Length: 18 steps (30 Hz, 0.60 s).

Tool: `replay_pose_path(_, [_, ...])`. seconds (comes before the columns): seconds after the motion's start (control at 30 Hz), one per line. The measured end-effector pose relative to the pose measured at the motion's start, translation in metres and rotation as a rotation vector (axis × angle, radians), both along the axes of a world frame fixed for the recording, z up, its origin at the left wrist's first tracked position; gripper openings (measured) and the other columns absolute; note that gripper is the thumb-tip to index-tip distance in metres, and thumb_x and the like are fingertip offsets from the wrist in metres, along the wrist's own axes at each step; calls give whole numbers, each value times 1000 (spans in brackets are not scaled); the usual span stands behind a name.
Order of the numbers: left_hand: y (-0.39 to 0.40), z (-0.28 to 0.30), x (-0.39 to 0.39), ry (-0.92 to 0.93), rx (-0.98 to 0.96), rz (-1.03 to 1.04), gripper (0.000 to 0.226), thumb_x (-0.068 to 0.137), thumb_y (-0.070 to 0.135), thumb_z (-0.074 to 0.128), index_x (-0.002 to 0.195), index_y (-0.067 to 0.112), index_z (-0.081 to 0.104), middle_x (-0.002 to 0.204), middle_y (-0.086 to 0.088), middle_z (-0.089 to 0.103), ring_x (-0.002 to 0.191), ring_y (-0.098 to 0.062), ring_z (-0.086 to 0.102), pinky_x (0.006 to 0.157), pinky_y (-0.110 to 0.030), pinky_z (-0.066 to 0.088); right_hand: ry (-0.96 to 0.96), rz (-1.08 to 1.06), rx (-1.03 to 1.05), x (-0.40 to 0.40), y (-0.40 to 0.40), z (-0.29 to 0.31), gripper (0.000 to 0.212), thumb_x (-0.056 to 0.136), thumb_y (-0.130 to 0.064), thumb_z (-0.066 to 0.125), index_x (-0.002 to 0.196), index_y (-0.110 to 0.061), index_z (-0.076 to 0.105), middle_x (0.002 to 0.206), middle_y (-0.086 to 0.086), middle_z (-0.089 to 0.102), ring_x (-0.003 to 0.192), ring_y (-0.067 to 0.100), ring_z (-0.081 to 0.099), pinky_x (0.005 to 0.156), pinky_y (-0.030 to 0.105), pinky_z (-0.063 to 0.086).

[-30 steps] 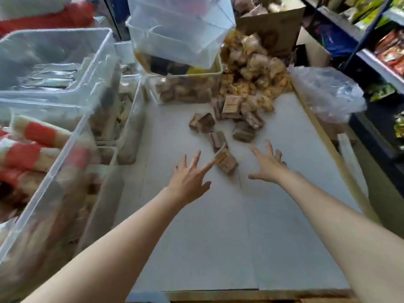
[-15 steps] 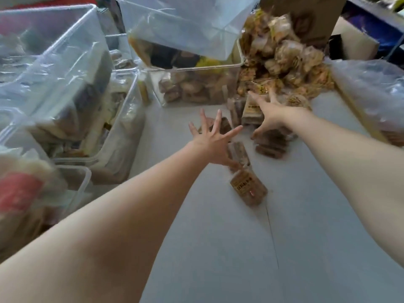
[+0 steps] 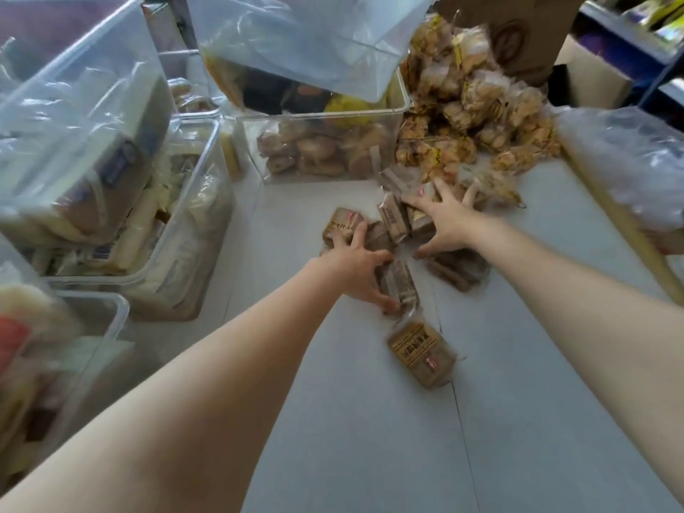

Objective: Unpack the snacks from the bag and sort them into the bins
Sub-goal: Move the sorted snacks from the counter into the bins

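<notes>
Head view: both hands down on brown snack packets (image 3: 394,231), grey table (image 3: 370,420).
Left hand (image 3: 355,268) and right hand (image 3: 446,224): fingers spread, pressing packets before clear bin (image 3: 325,142); one packet (image 3: 422,355) apart, nearer.

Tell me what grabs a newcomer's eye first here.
Both hands, the left hand and right hand, spread flat over brown snack packets mid-table. Behind them a heap of golden snack bags spills beside a clear bin. One brown packet lies alone, nearer the camera.
</notes>
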<state>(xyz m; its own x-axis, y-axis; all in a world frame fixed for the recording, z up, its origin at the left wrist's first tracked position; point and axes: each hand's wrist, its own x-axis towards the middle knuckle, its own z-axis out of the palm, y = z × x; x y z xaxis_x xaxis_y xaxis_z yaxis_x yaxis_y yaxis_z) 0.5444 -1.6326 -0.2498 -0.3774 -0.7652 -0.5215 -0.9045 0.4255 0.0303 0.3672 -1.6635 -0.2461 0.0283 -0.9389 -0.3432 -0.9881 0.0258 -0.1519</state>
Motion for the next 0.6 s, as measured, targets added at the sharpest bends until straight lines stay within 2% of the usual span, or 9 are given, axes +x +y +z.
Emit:
replay_pose_path(0.13, [34, 3, 21, -26, 17, -26, 99, 67, 74, 61, 147, 44, 12, 157, -10, -13, 138, -50, -12, 108, -65, 20, -26, 21, 18, 7, 41, -2, 80, 85, -40, 64, 147, -43, 13, 156, 0, -21, 131, 51, -30, 112, 61, -3])
replay_pose_path(0.3, [98, 7, 51, -38, 64, -14, 99, 69, 70, 63, 148, 41, 11, 157, -10, -14, 137, -51, -15, 108, -64, 17, 22, 96, 73, 19, 99, 6, 75, 88, -40, 58, 148, -41, 12, 156, 4, -20, 130, 51, -32, 109, 64, -10])
replay_pose_path(0.4, [140, 10, 66, -46, 88, 9, 96, 69, 69, 64, 146, 41, 15, 156, -10, -13, 136, -53, -14, 106, -65, 22, 20, 133, 144, 29, 146, 6, 71, 90, -40, 53, 148, -41, 12, 157, 0, -18, 127, 51, -37, 109, 68, 1])
replay_pose_path(0.6, [227, 19, 72, -119, 139, 8, 97, 69, 74, 59, 147, 42, 11, 155, -13, -17, 135, -55, -12, 105, -65, 23, -52, 289, 215, 60, 242, 7, 72, 89, -32, 55, 147, -44, 14, 156, -4, -20, 134, 45, -32, 106, 68, 17])
